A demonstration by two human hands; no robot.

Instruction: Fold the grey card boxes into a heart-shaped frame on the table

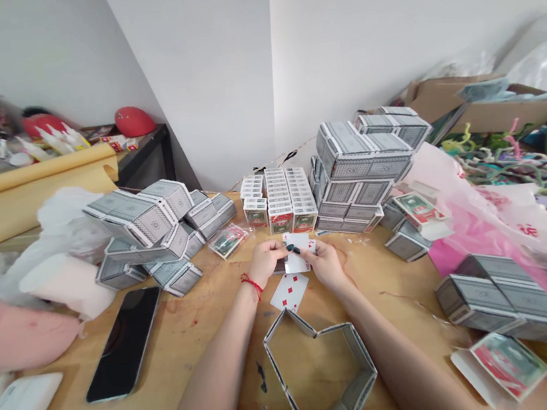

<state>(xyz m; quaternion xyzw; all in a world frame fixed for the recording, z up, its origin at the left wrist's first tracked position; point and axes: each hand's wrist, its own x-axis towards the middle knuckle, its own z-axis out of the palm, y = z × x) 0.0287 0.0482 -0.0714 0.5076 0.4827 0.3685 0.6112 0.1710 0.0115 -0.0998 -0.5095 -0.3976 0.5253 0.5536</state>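
My left hand (262, 263) and my right hand (324, 264) meet over the wooden table (192, 350), both closed on a small stack of playing cards (296, 254) held between them. A white card face shows on top. A red thread circles my left wrist. One loose card with red diamonds (289, 291) lies face up just below the hands. Nearer to me stands a bent ring of cards on edge (326, 373), forming an open enclosure.
Grey card boxes are heaped at the left (150, 231), stacked high at the back right (367, 169) and lying at the right (498, 306). Rows of small decks (280, 201) line the back. A black phone (125, 342) lies at left. Pink plastic bags (462, 227) cover the right.
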